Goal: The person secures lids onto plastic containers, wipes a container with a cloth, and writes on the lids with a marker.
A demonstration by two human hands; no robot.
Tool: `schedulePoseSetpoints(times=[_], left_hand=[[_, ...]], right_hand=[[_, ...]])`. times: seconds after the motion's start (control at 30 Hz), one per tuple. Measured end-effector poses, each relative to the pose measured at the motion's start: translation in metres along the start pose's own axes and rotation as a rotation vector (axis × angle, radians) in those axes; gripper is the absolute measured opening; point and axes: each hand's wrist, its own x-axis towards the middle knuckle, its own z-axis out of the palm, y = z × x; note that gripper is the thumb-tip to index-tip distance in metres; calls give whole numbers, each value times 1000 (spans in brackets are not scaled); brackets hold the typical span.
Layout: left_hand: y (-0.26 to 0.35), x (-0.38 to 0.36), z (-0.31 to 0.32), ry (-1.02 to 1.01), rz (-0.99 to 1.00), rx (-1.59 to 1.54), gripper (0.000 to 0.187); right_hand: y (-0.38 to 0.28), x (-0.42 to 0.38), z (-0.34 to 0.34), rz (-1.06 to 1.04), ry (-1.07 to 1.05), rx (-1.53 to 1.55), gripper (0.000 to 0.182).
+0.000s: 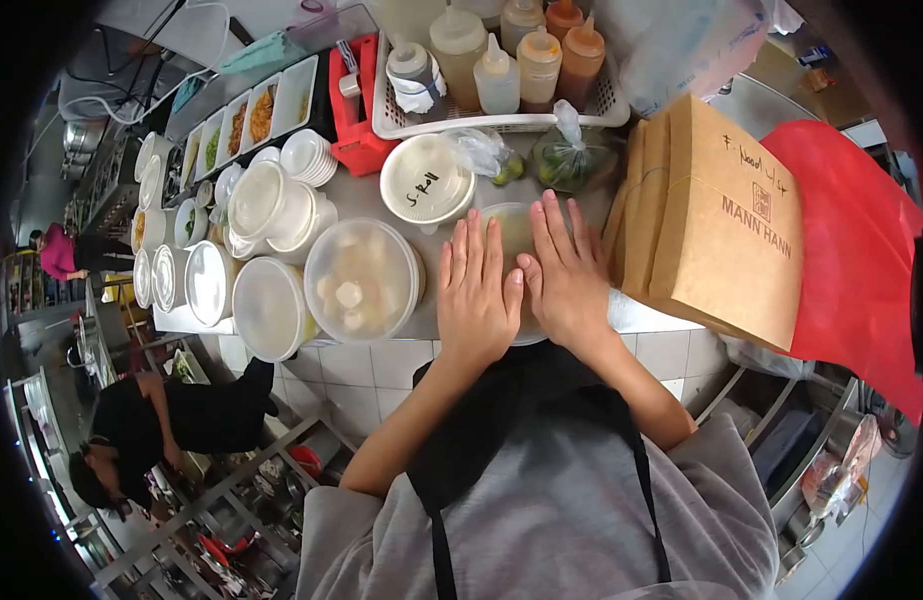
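Note:
Both hands are held out flat, side by side, over a round plastic container [509, 222] at the counter's near edge. My left hand [475, 288] has its fingers extended and lies on the container's left part. On the right part lies my right hand [567, 272], its fingers straight and slightly spread. The hands cover most of the container, so its contents are hard to make out. Left of them stands a lidded tub of pale round pieces [356, 282]. Behind my left hand sits a white lidded bowl marked "S-Roll" [427, 182].
Brown paper bags [733, 225] stand at the right beside a red bag [851, 240]. At the back, a white basket [501, 122] holds squeeze bottles. A tied plastic bag of green items [569, 160] lies before it. Several lidded tubs [268, 310] line the left; two other people are beyond.

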Motion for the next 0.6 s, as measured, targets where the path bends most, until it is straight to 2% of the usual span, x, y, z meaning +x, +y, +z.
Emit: schedulePoseSetpoints(times=[0.13,0.27,0.37,0.4,0.47,0.5,0.53,0.57,0.6], left_hand=[[-2,-1,1,55,24,-30,51],[3,0,0,115,8,-72,53],[5,0,3,146,-11,-53,53],[5,0,4,153,-11,-67,53],[-5,5,-3,249,14,-92,49],[-16,5,-12,308,-2,-336,41],[-28,4,-21,356,-15,-583,35],[-49,7,-22,458,-18,-640,29],[-63,15,-46,374,-229,-672,28]], right_hand=[[-4,3,-2,15,22,-77,49],[5,6,10,-71,83,19,48],[3,13,4,-85,74,-66,46],[0,18,2,-94,98,-62,47],[-19,31,-13,-99,320,-75,38],[-30,41,-13,-106,339,-71,38],[-40,56,-12,-158,320,176,29],[-52,72,-10,-208,298,421,21],[-69,93,-2,-263,351,410,10]])
